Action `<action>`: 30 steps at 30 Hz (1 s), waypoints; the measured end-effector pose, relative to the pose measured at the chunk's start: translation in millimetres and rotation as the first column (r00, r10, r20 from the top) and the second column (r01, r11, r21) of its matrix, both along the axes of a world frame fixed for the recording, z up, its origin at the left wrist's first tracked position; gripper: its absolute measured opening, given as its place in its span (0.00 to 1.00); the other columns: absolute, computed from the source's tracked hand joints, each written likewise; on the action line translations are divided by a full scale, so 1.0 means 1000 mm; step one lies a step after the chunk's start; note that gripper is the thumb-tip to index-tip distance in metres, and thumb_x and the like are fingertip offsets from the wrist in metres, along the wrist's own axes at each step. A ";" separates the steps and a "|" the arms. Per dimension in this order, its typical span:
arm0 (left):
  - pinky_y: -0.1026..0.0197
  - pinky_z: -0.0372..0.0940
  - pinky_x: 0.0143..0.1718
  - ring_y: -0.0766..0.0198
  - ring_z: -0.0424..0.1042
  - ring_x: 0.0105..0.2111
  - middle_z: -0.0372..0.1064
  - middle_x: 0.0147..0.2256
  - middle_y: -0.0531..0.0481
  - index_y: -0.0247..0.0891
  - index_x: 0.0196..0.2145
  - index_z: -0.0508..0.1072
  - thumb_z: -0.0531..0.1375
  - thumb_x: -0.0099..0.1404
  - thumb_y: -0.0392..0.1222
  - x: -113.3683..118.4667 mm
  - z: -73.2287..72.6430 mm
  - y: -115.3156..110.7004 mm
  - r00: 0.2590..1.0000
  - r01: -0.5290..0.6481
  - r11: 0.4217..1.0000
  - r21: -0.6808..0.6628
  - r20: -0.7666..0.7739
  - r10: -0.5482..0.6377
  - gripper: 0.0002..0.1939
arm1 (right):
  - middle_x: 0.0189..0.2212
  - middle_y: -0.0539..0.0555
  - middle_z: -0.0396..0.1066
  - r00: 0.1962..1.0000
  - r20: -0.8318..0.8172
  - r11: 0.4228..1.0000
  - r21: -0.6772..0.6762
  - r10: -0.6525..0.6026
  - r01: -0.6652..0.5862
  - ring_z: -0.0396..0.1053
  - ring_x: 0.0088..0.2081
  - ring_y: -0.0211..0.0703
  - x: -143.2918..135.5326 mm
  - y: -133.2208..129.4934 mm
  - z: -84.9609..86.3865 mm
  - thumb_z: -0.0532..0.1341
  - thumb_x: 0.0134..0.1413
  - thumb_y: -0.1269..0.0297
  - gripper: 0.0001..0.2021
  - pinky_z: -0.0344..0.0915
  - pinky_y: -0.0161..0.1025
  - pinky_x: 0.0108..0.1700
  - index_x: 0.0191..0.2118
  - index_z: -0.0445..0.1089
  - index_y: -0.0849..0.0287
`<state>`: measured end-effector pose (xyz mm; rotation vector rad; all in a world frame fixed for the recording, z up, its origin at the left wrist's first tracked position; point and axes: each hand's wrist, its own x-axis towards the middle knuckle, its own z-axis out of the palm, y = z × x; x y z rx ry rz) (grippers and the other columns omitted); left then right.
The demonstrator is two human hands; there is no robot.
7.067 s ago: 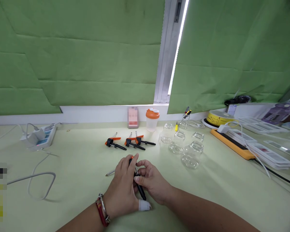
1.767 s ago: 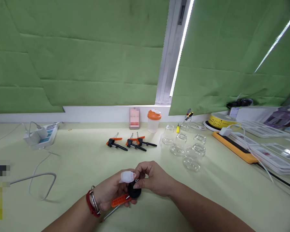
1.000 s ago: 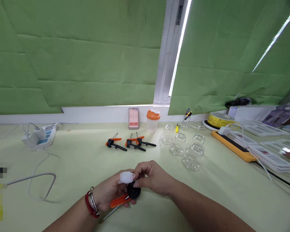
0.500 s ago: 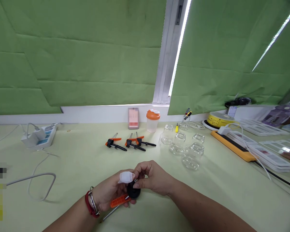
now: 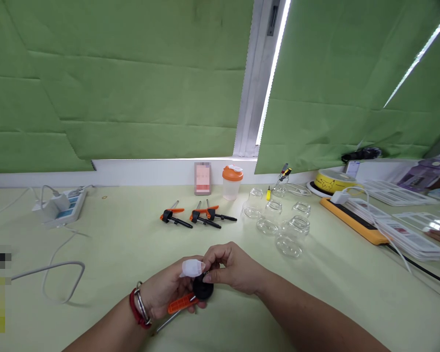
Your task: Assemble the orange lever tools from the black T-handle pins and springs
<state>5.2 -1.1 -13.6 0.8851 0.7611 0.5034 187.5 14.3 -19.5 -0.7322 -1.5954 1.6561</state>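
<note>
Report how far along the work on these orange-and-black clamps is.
Done, by the look of it: three clamps lie side by side farther back on the table. In hand: the left hand grips a fourth clamp by its orange handle, while the right hand pinches at its black head. Left: no further loose clamps or parts are visible; the glass jars stand untouched.

Three orange-and-black clamps [image 5: 197, 216] are laid in a row at mid-tabletop [image 5: 132, 244]. Behind them, against the far edge, an orange-lidded cup [image 5: 231, 182] is stood. Clear glass jars [image 5: 278, 222] are grouped to its right. A white power strip [image 5: 60, 208] is placed toward the far left corner. A yellow round tin [image 5: 332, 181] and an orange-edged tray [image 5: 352, 217] are set toward the right edge.
</note>
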 end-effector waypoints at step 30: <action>0.66 0.60 0.20 0.60 0.72 0.24 0.69 0.27 0.48 0.35 0.37 0.67 0.62 0.49 0.52 0.000 -0.001 0.001 1.000 0.011 1.000 0.016 0.001 -0.011 0.21 | 0.24 0.48 0.67 0.999 0.039 1.000 0.001 -0.009 0.009 0.61 0.27 0.34 0.000 0.001 -0.002 0.72 0.36 0.59 0.15 0.60 0.34 0.32 0.29 0.72 0.63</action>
